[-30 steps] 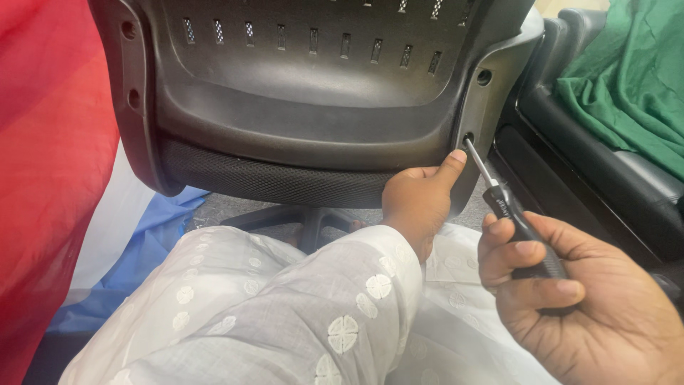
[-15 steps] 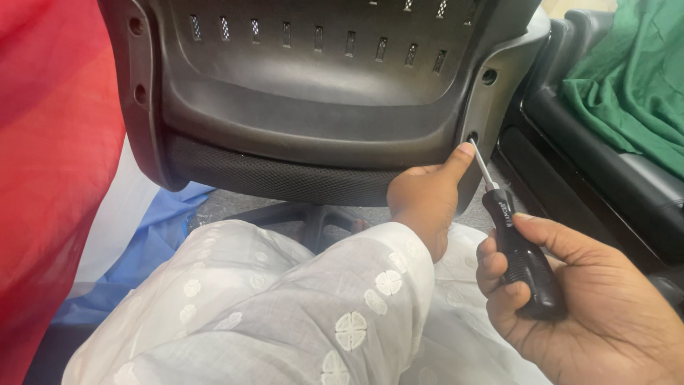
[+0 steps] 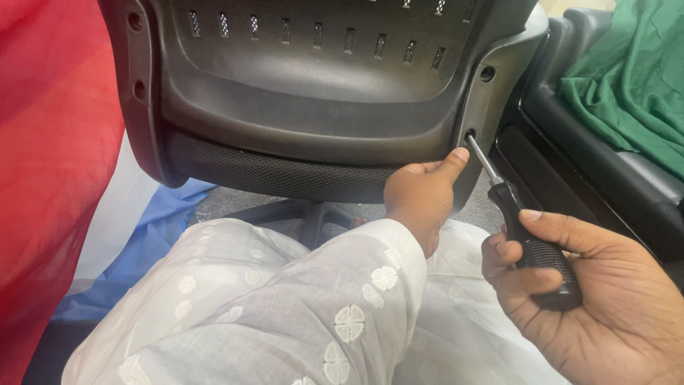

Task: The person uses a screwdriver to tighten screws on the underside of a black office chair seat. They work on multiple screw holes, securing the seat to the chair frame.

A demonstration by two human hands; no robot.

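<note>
Closest to the camera, a white embroidered sleeve (image 3: 299,299) fills the lower middle of the view, with more white cloth spread underneath it. On the lower right, the right hand (image 3: 605,299) is wrapped tight around the black ribbed handle of a screwdriver (image 3: 531,239), thumb laid along the top. The thin metal shaft is angled up and to the left, and its tip is sat right in a screw hole (image 3: 469,135) on the lower right edge of the chair back (image 3: 320,93).

Just beside that hole, the left hand (image 3: 420,199) is pressed against the black plastic, fingers curled, with nothing actually gripped, and the thumb tip is parked right next to the shaft like a guide.

As for progress: whether a screw is in that hole can't be made out, it's too dark in there. One more hole (image 3: 487,73) higher on the same edge and two on the left edge (image 3: 135,53) look empty, so by the look of it most of the fastening work is not done.

Further back, a black mesh strip runs under the shell, chair base legs are seen on the floor, and blue sheeting (image 3: 142,242) lies to the left. Red fabric (image 3: 50,157) is draped on the far left, green cloth (image 3: 627,78) over a dark seat at the far right.
</note>
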